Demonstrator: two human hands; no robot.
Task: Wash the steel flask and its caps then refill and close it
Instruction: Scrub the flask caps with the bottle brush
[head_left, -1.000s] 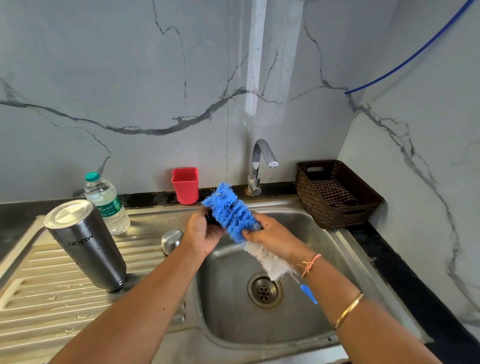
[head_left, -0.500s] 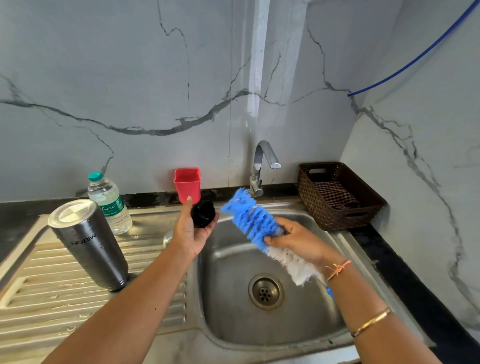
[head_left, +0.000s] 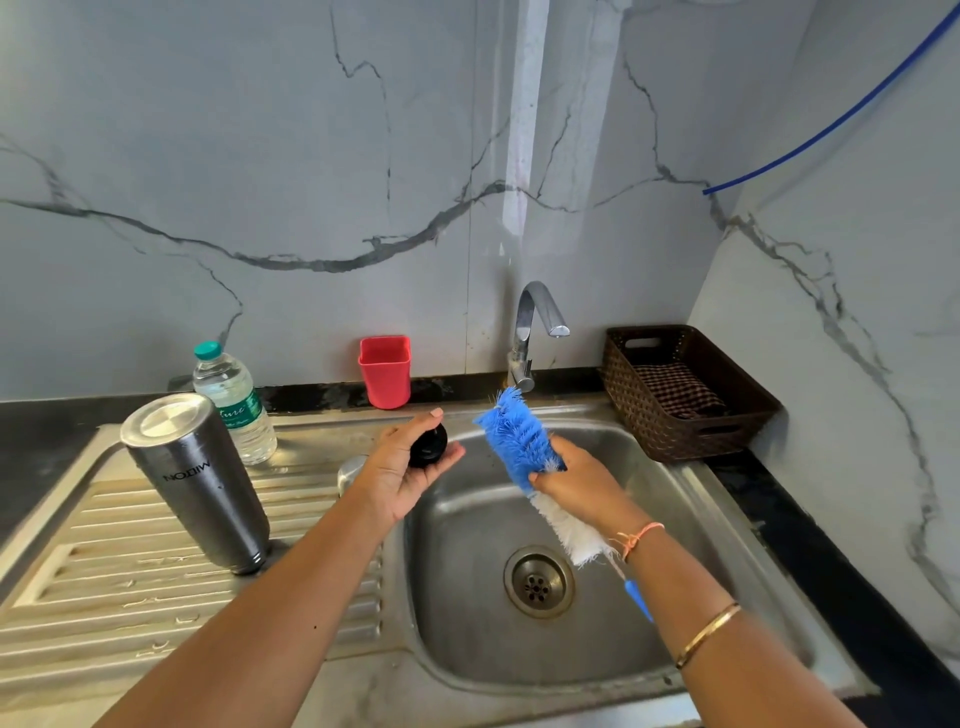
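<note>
The steel flask (head_left: 200, 480) stands upside down on the draining board, left of the sink bowl. My left hand (head_left: 402, 470) holds a small black cap (head_left: 428, 446) between thumb and fingers above the bowl's left rim. A steel cap (head_left: 350, 470) lies on the board just behind that wrist, mostly hidden. My right hand (head_left: 579, 480) grips a blue and white bottle brush (head_left: 519, 441) around its bristles, blue end pointing up toward the tap. Brush and black cap are apart.
The sink bowl (head_left: 675, 545) has a drain (head_left: 538, 582) at its middle, and the tap (head_left: 535, 322) runs no water. A plastic water bottle (head_left: 234, 402), a red cup (head_left: 385, 371) and a brown basket (head_left: 685, 395) with a checked cloth stand along the back.
The brush was pressed against the cap in my left hand one second ago. My right hand has drawn the brush off to the right, so the black cap now shows.
</note>
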